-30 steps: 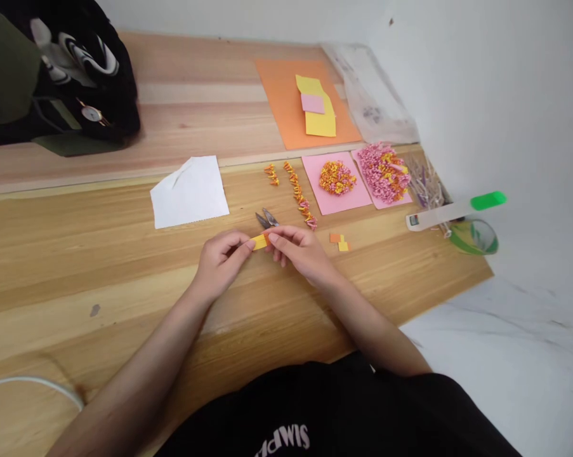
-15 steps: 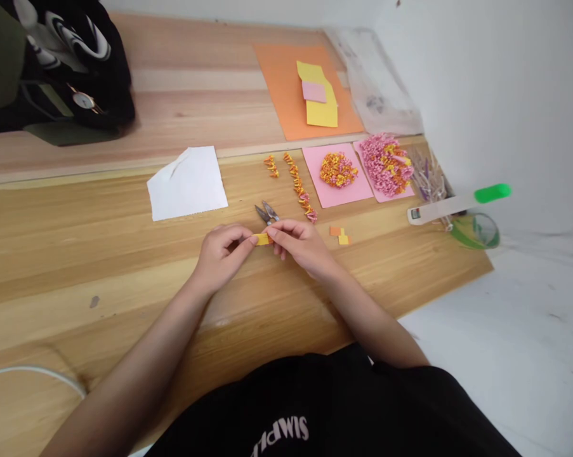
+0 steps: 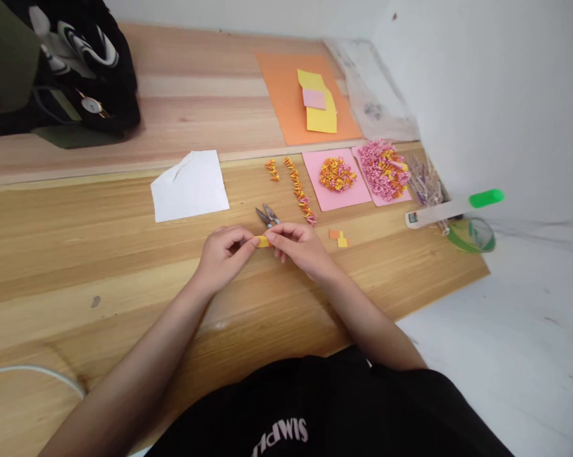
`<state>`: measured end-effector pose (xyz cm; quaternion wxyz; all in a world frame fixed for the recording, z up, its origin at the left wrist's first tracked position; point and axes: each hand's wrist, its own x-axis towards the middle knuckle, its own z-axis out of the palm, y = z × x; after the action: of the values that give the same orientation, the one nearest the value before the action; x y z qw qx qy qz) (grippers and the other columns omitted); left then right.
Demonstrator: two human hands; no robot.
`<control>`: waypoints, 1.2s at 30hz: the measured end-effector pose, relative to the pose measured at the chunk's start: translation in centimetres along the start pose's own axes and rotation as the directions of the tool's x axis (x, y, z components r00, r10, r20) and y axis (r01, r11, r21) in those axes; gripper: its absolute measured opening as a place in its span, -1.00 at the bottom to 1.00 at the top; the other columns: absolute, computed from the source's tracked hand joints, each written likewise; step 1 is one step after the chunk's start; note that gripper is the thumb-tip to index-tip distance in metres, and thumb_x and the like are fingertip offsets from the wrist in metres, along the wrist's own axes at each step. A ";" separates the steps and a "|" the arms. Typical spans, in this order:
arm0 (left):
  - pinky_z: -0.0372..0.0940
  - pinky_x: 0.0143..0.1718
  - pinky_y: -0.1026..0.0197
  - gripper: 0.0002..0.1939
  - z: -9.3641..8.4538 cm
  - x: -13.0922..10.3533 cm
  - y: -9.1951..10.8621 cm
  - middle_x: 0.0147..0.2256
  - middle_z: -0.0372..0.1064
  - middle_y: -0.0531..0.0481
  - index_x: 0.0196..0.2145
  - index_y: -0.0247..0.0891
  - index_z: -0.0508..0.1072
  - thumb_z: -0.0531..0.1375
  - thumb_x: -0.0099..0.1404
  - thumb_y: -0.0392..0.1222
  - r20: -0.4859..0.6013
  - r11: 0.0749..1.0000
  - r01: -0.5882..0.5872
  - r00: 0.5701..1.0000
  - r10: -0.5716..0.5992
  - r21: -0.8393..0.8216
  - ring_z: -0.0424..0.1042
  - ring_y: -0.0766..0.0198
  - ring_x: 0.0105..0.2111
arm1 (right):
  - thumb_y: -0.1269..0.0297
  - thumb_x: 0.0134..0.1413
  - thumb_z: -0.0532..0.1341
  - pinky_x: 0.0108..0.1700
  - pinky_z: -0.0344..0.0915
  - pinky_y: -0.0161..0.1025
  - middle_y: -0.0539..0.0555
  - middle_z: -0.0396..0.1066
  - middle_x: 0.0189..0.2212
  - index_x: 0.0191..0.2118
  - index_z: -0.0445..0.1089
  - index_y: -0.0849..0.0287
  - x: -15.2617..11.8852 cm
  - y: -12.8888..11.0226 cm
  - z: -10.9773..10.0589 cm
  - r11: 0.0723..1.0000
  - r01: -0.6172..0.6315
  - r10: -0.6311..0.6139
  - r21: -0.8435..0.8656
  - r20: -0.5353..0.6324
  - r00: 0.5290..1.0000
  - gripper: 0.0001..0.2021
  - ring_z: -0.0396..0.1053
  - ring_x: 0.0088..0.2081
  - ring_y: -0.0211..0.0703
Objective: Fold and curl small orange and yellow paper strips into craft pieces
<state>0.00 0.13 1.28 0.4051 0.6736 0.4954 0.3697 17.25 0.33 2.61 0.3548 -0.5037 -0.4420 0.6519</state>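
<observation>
Near the centre of the frame, the left hand (image 3: 223,255) pinches one end of a small yellow strip (image 3: 263,242) between thumb and fingertips; the right hand (image 3: 301,249) pinches the other, snips (image 3: 268,216) lying just above.

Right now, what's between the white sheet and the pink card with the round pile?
Head view: a short row and a long row of small colored pieces, with snips lower down.
</observation>
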 end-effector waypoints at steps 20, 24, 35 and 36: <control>0.17 -0.44 0.25 -0.72 0.1 -0.1 -0.3 -0.59 0.38 0.02 -0.55 -0.25 0.45 0.16 0.23 -0.06 -0.003 1.000 0.008 1.000 -0.008 0.008 0.28 0.30 -0.53 | 0.11 -0.22 0.43 -0.51 0.11 -0.37 -0.12 0.29 -0.57 -0.38 0.44 0.19 -0.2 0.0 0.3 0.995 0.055 -0.051 -0.083 0.042 0.998 -0.69 0.16 -0.54 -0.39; 0.16 -0.44 0.25 -0.73 0.1 0.0 -0.3 -0.58 0.38 0.03 -0.53 -0.25 0.47 0.16 0.23 -0.07 -0.001 1.000 -0.001 1.000 0.001 0.010 0.28 0.31 -0.54 | 0.19 -0.05 0.34 -0.57 0.14 -0.38 -0.11 0.31 -0.59 -0.36 0.44 0.18 0.0 0.2 0.1 0.998 0.020 -0.018 -0.064 0.026 0.999 -0.82 0.19 -0.58 -0.38; 0.14 -0.45 0.25 -0.71 0.1 -0.1 -0.6 -0.60 0.37 0.04 -0.54 -0.25 0.47 0.16 0.24 -0.06 0.000 1.000 -0.009 1.000 0.009 0.012 0.26 0.31 -0.55 | 0.35 -0.03 0.30 -0.57 0.13 -0.41 -0.15 0.30 -0.63 -0.38 0.45 0.17 0.1 0.0 -0.1 0.999 0.036 -0.036 -0.004 0.037 0.999 -0.95 0.18 -0.62 -0.42; 0.15 -0.45 0.25 -0.71 0.1 -0.1 -0.6 -0.60 0.37 0.04 -0.54 -0.26 0.47 0.16 0.24 -0.06 0.001 1.000 -0.010 1.000 0.010 0.011 0.26 0.31 -0.56 | 0.35 -0.03 0.30 -0.57 0.13 -0.42 -0.14 0.30 -0.63 -0.38 0.45 0.17 0.1 0.0 -0.1 0.999 0.036 -0.036 -0.004 0.034 0.999 -0.96 0.18 -0.62 -0.42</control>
<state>-0.14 0.15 0.69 0.3995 0.6787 0.4938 0.3687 17.33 0.41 2.60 0.3576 -0.4855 -0.4585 0.6529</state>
